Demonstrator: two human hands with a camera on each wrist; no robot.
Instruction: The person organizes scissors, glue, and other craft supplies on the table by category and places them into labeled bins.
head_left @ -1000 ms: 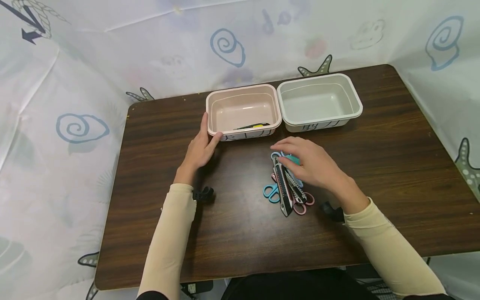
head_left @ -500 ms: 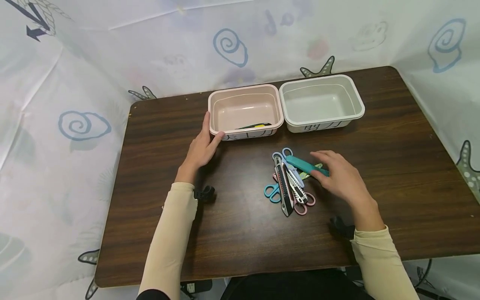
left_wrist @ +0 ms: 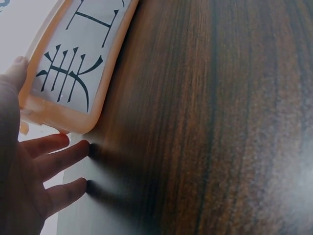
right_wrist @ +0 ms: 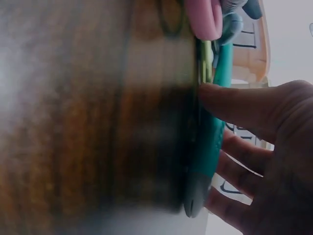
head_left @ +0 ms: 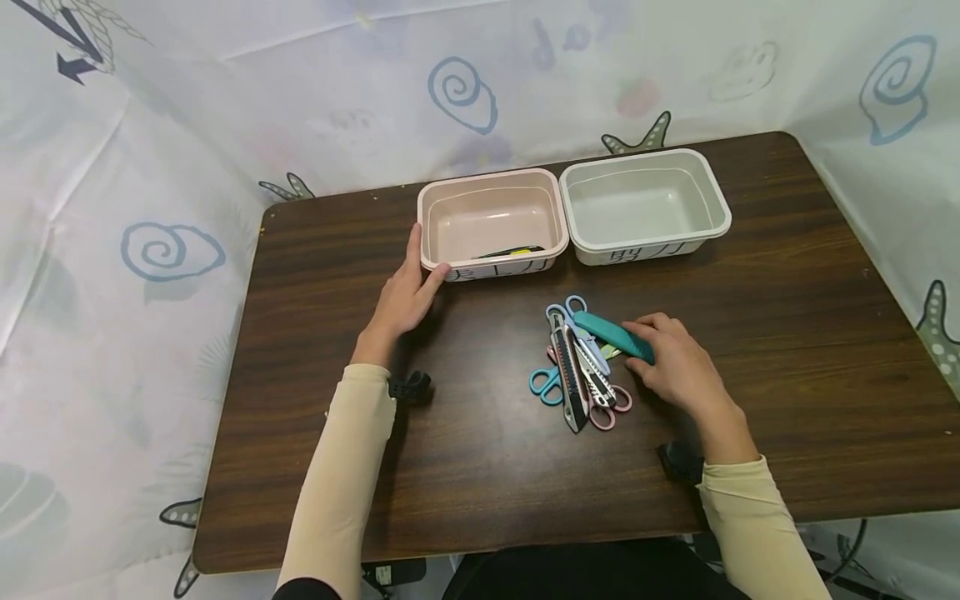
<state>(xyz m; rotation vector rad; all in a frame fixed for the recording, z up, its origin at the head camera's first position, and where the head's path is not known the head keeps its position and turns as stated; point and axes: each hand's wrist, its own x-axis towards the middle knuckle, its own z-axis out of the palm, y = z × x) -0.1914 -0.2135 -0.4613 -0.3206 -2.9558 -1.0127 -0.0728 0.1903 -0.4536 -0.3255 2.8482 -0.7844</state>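
Observation:
My right hand (head_left: pixel 678 362) pinches the teal utility knife (head_left: pixel 609 331) near its right end, thumb on the near side and fingers on the far side. In the right wrist view, the knife (right_wrist: pixel 208 147) has a dark grey end pointing away from the pile. It lies across lavender scissors (head_left: pixel 592 354), beside a black-and-silver utility knife (head_left: pixel 570 379). Blue-handled scissors (head_left: pixel 547 386) and pink-handled scissors (head_left: pixel 602 417) show below. At the left front corner of the pink bin (head_left: pixel 491 179), my left hand (head_left: pixel 401 300) rests with extended fingers, thumb at the rim.
A black-and-yellow cutter (head_left: pixel 513 252) lies inside the pink bin by its front wall. Right beside that bin stands a grey-white bin (head_left: pixel 645 246); both carry written labels in front. They stand near the back edge of the dark wooden table (head_left: pixel 337 242), before a printed cloth.
My right hand went from above the pile to the right and nearer me, and now pinches the teal knife, which swung out to the right over the pile. My left hand stayed at the bin.

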